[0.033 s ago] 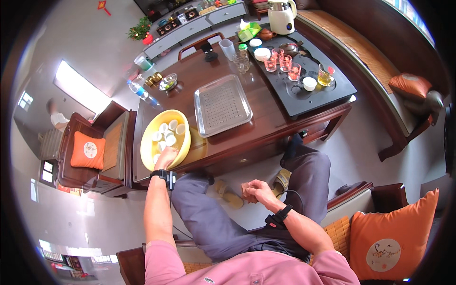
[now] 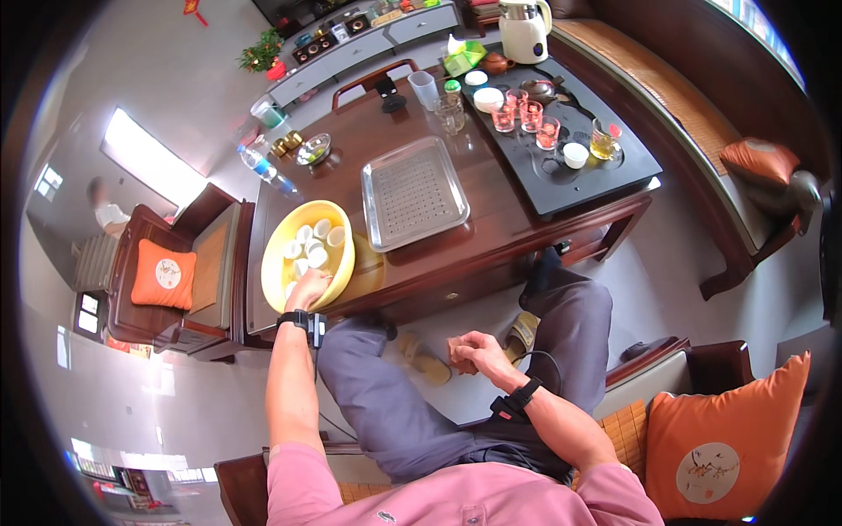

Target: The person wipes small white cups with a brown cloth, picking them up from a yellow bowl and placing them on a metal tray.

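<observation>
At the table's near left corner stands a yellow basin (image 2: 344,270) holding several small white cups (image 2: 315,250). My left hand (image 2: 310,287) reaches over its near rim with curled fingers among the cups; what they grip, if anything, is hidden. Between my knees hovers my right hand (image 2: 481,352), its fingers bent and pressed together; whatever may be in them is too small to name. Right of the basin lies a rectangular steel tray (image 2: 416,230) with a perforated surface, touched by neither hand.
On the dark wooden table (image 2: 491,248), a black tea tray (image 2: 545,195) carries pink-patterned glasses (image 2: 547,133), a white cup (image 2: 575,156), a glass pitcher (image 2: 604,142) and a cream kettle (image 2: 524,33). A plastic bottle (image 2: 257,163) and metal bowl (image 2: 313,150) stand beyond the basin.
</observation>
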A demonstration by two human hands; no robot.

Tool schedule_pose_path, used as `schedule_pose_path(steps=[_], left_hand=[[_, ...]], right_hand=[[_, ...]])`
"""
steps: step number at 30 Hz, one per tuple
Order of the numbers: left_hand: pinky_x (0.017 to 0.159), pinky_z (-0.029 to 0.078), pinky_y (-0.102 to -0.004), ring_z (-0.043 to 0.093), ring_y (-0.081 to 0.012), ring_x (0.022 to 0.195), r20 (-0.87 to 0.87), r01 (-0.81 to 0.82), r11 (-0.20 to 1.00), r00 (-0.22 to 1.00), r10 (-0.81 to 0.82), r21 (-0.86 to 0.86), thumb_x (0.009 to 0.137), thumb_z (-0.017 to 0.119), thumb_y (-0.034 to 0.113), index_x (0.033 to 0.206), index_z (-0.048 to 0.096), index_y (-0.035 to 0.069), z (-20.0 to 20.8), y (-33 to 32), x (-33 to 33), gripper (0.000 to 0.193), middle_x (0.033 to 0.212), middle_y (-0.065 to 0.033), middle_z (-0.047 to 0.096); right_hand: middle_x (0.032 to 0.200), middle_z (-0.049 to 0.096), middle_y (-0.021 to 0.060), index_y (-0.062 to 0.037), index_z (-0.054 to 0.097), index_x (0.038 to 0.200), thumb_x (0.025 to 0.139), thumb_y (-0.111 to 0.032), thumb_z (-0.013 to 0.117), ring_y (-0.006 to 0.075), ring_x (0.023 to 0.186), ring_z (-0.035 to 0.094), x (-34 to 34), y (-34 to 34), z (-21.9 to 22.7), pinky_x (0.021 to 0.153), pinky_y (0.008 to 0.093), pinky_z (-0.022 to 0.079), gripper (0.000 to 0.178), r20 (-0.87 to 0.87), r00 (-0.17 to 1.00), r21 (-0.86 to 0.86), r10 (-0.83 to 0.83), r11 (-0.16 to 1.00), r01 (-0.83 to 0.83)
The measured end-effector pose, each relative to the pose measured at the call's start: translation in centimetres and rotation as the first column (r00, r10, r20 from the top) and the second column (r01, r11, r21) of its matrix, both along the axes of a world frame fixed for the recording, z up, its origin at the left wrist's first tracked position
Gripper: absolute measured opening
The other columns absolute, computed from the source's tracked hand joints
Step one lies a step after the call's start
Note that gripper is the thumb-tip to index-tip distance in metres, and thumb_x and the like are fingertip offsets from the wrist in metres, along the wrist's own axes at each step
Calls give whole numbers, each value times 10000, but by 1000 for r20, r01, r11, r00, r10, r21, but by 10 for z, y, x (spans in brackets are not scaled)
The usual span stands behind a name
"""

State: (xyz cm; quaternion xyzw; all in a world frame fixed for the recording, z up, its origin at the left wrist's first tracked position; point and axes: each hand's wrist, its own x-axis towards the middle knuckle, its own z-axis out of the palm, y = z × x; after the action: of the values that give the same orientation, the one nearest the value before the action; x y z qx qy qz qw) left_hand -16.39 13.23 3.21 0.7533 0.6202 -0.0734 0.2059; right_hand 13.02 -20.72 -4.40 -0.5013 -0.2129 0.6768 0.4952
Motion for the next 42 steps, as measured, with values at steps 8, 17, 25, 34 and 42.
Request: schedule_pose_path(steps=[8,17,25,34,42], left_hand=[[770,524,-388,709,-229,832,21,-46,998,999,46,34,862,686,216,953,738,-48,27,-22,4,284,859,-168,738],[714,534,-334,711,-179,805,209,-165,986,964,166,-20,928,687,201,842,722,-5,35,-29,17,225,725,-77,694],[963,557,-447,668,-281,1111,814,-62,865,312,490,-498,1026,516,178,1298,541,-5,-5,-1,-59,329,1220,-162,660],[869,539,-377,650,-255,997,517,-190,970,821,243,-154,863,759,174,1254,534,21,28,-19,-11,476,1096,-138,655],[1015,482,-406,616,-361,1236,6,-52,993,999,52,108,823,685,120,1251,649,-6,9,-13,-14,448,1282,-259,652]], right_hand=[[806,675,93,19,598,1076,947,-116,619,164,655,640,-8,0,2,530,281,442,188,55,998,-23,18,1000,-17],[843,701,83,13,614,1095,925,-172,669,136,675,628,-2,1,-14,561,274,445,257,94,995,-29,46,999,-44],[786,651,89,44,585,1031,930,-90,641,172,659,638,-23,6,-27,576,308,507,176,84,993,13,77,997,-78],[821,649,55,27,598,1064,939,-92,647,123,656,599,-24,5,-40,554,281,480,179,81,995,22,58,998,-60],[863,661,67,23,597,1058,937,-92,660,140,714,624,-19,6,-36,608,295,519,178,138,984,-30,115,993,-112]])
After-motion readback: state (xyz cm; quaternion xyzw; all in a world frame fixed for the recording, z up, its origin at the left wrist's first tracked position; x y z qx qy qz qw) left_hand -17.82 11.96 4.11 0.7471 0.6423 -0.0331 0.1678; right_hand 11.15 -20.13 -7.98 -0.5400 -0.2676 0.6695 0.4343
